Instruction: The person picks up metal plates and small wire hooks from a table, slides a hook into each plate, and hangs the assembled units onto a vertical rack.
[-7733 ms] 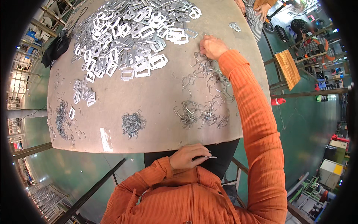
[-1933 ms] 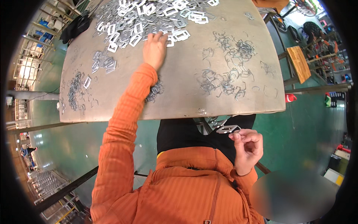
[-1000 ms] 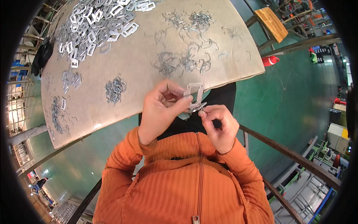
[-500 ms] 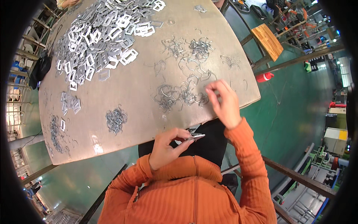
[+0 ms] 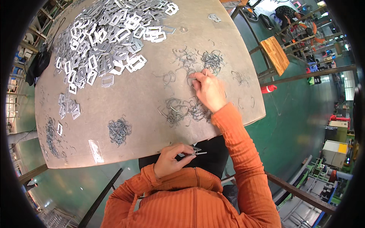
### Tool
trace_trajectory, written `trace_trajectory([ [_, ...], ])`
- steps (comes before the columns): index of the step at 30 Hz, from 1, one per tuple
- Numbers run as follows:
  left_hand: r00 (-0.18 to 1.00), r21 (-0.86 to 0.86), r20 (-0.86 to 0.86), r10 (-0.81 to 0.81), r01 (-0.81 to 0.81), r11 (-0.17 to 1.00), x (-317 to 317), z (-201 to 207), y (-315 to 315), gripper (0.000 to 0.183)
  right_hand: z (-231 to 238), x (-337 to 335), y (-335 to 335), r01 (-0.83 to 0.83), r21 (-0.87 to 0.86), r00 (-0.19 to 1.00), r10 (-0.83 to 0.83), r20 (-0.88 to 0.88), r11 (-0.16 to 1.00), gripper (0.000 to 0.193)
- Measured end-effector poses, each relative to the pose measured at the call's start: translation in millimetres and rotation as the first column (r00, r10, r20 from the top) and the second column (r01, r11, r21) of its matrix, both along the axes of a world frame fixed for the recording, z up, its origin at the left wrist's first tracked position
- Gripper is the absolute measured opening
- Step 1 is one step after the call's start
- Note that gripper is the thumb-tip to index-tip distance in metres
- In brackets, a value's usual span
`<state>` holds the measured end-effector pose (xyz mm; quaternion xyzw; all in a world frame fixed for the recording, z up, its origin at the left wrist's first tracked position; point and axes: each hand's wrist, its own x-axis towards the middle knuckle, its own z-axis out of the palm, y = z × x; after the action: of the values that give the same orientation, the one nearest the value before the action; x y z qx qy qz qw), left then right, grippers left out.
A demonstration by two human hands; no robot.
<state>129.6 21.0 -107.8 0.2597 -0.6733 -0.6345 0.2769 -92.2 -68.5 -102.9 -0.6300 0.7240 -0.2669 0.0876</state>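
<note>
Close to the table's front edge, my left hand (image 5: 173, 161) is closed on a small metal frame plate (image 5: 199, 152), which sticks out to the right past the fingertips. Its far part is partly covered by my fingers. My right hand (image 5: 210, 91) reaches over the table with thumb and forefinger pinched on a bent wire clip (image 5: 189, 79); the fingers cover part of it. Loose wire clips lie around this hand: one cluster (image 5: 213, 60) beyond it, another (image 5: 175, 112) on the nearer side.
A large heap of flat metal frames (image 5: 102, 45) covers the far left of the table (image 5: 140, 102). Smaller wire clip piles sit at front centre-left (image 5: 119, 131) and the left edge (image 5: 51, 136). A wooden stool (image 5: 274, 55) and red bottle (image 5: 268, 89) stand right of the table.
My right hand has moved away from me and to the left, from the nearer wire clips toward the farther ones. My left hand still holds the frame plate, and the view has shifted slightly.
</note>
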Motion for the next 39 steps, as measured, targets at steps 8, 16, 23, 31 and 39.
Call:
trace_trajectory([
  [8,0.999,-0.029,-0.022,-0.041,0.040,0.999,-1.4,-13.6,-5.3,0.015,5.6,-25.9,5.4,0.162,0.001,0.987,-0.162,0.006,0.987,0.006],
  [16,0.998,-0.028,-0.025,-0.051,0.050,0.998,-3.3,-15.7,-10.9,0.015,0.3,-35.8,-49.3,-0.124,0.130,0.991,0.118,0.056,0.984,0.004],
  [23,0.997,-0.043,-0.060,-0.058,0.055,0.998,-3.4,-17.9,-13.8,0.015,-6.1,-29.3,-52.4,-0.334,0.146,0.824,0.364,-0.434,0.931,0.011],
  [31,0.994,-0.045,-0.061,-0.096,0.093,0.995,-2.6,-20.1,-13.4,0.017,3.7,-74.9,-42.2,-0.151,0.200,0.930,0.070,0.360,0.968,0.005],
  [39,0.993,-0.046,-0.078,-0.094,0.090,0.995,-2.3,-20.6,-14.6,0.017,10.9,-69.4,-26.7,-0.125,0.260,0.885,-0.011,0.466,0.958,0.011],
])
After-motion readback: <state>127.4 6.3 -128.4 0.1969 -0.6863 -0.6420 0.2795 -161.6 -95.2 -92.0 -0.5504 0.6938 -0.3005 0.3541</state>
